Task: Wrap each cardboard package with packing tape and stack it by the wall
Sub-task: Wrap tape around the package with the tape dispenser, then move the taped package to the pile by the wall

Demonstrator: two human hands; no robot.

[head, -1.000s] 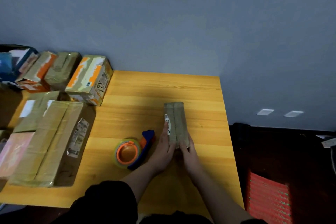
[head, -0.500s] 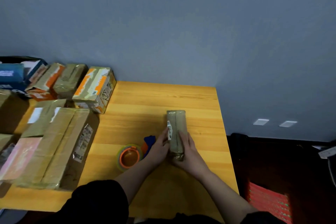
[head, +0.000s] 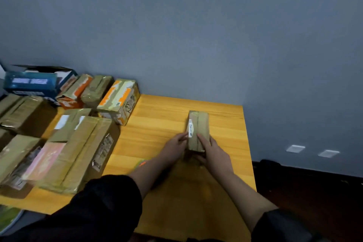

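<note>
A narrow cardboard package, glossy with packing tape and bearing a white label, is held on the right half of a wooden table, short of the wall. Its near end is clasped by both hands: the left hand is pressed against the labelled side, while the right hand is curled over the top and the near corner. The package is judged light and stiff, though its taped skin looks slippery; a hold across the long side faces is suggested. Wrapped boxes are massed at the left.
</note>
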